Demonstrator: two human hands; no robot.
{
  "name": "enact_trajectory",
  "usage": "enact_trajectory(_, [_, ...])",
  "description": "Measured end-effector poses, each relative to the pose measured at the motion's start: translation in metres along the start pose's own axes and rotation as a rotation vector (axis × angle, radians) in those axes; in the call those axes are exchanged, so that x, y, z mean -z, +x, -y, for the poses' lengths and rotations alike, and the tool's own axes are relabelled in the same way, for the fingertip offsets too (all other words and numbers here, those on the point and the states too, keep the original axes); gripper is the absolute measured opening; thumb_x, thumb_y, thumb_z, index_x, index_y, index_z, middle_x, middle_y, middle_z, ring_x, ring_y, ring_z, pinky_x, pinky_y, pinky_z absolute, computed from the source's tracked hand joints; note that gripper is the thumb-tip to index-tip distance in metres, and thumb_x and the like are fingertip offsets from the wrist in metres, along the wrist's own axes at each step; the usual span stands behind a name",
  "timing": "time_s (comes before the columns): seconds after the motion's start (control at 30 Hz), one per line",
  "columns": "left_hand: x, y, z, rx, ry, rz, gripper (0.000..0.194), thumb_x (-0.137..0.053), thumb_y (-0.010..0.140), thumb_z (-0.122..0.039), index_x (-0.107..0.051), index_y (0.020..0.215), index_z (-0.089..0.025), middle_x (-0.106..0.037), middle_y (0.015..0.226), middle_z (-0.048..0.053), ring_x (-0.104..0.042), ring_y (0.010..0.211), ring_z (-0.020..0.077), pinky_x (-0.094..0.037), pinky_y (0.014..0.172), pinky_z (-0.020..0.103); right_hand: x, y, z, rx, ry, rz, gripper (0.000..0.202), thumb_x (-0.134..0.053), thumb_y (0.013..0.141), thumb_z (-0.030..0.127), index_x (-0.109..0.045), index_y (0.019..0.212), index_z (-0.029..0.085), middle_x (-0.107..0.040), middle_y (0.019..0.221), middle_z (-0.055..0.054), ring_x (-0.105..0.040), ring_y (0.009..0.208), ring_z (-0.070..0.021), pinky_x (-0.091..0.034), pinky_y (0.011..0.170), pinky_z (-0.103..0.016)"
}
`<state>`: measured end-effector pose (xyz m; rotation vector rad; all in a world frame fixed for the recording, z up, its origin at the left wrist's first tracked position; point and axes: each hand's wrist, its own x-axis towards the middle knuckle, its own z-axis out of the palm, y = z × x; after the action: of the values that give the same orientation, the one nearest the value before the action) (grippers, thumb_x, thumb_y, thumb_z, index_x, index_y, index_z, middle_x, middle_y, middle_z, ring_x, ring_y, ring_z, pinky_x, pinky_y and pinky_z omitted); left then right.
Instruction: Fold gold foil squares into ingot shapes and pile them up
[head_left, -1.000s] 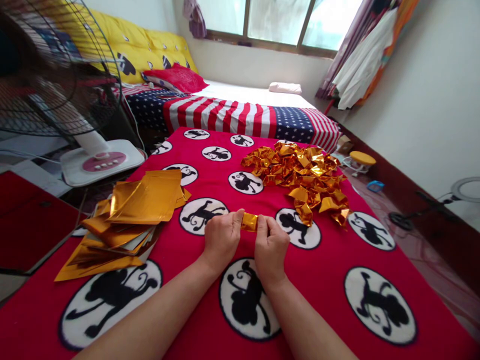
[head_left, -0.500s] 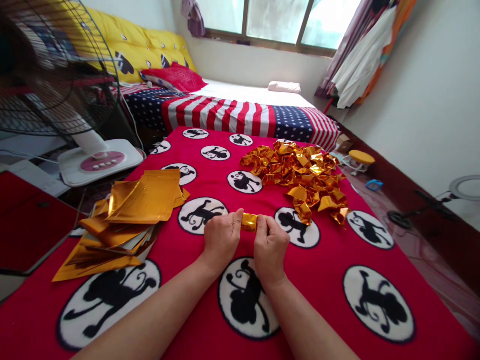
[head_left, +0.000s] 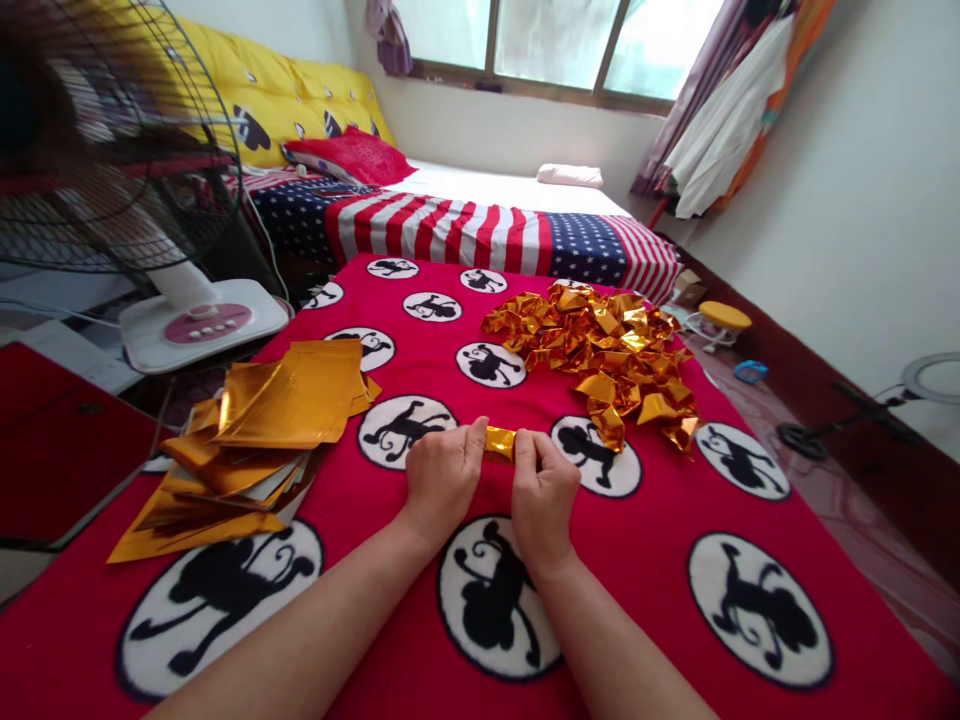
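A small folded piece of gold foil paper (head_left: 500, 442) is stretched between my two hands, just above the red cloth (head_left: 637, 600) with monkey prints. My left hand (head_left: 445, 478) is closed and pinches its left end with the thumb on top. At the right end, my right hand (head_left: 545, 492) pinches it in the same way. To the left lies a loose stack of flat gold sheets (head_left: 292, 395). A heap of folded, shiny gold pieces (head_left: 600, 335) sits beyond my right hand. The fingertips under the paper are hidden.
On the left stand a fan (head_left: 202, 320) and a dark red panel (head_left: 60, 450). Behind the cloth is a bed (head_left: 465, 225) with a striped cover. A yellow stool (head_left: 724, 315) and a ring light (head_left: 934, 378) are at the right.
My hands have moved very slightly apart, and a little more of the gold paper shows between them. The stack and heap look unchanged.
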<state>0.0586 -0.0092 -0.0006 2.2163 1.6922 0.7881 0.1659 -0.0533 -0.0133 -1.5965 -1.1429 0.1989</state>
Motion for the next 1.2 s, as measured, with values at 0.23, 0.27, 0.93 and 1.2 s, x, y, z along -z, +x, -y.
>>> enact_trajectory(0.23, [0.0013, 0.0011, -0.0017, 0.001, 0.038, 0.026, 0.056, -0.03, 0.099, -0.042, -0.069, 0.069, -0.017, -0.07, 0.064, 0.009, -0.058, 0.055, 0.0162, -0.02, 0.054, 0.03, -0.0001, -0.0006, 0.0002, 0.015, -0.049, -0.005, 0.032, -0.044, 0.095, 0.031, -0.057, 0.069, 0.018, -0.055, 0.061, 0.001, -0.049, 0.057, -0.0128, -0.034, 0.059, -0.025])
enact_trajectory(0.27, [0.0013, 0.0012, -0.0018, -0.004, 0.037, 0.031, 0.055, -0.03, 0.099, -0.042, -0.069, 0.069, -0.017, -0.07, 0.064, 0.009, -0.058, 0.055, 0.0162, -0.02, 0.054, 0.03, 0.0, -0.0008, 0.0002, 0.022, -0.058, -0.007, 0.032, -0.044, 0.095, 0.03, -0.057, 0.069, 0.018, -0.055, 0.061, 0.001, -0.049, 0.057, -0.0129, -0.034, 0.059, -0.025])
enact_trajectory(0.93, [-0.0011, 0.0001, -0.0004, -0.028, 0.042, 0.047, 0.057, -0.027, 0.099, -0.043, -0.069, 0.072, -0.017, -0.07, 0.065, 0.009, -0.059, 0.057, 0.0169, -0.021, 0.054, 0.029, -0.0005, 0.0005, -0.0018, 0.036, -0.07, -0.022, 0.031, -0.045, 0.094, 0.029, -0.06, 0.07, 0.017, -0.057, 0.061, 0.0, -0.05, 0.057, -0.0132, -0.035, 0.059, -0.025])
enact_trajectory(1.2, [0.0044, 0.0027, 0.0018, 0.013, -0.077, 0.083, 0.064, -0.022, 0.097, -0.053, -0.066, 0.066, -0.018, -0.067, 0.063, 0.008, -0.056, 0.057, 0.0163, -0.02, 0.054, 0.029, 0.0029, 0.0038, -0.0008, -0.002, 0.025, -0.026, 0.031, -0.048, 0.093, 0.033, -0.061, 0.07, 0.017, -0.058, 0.06, 0.001, -0.05, 0.056, -0.0127, -0.037, 0.057, -0.024])
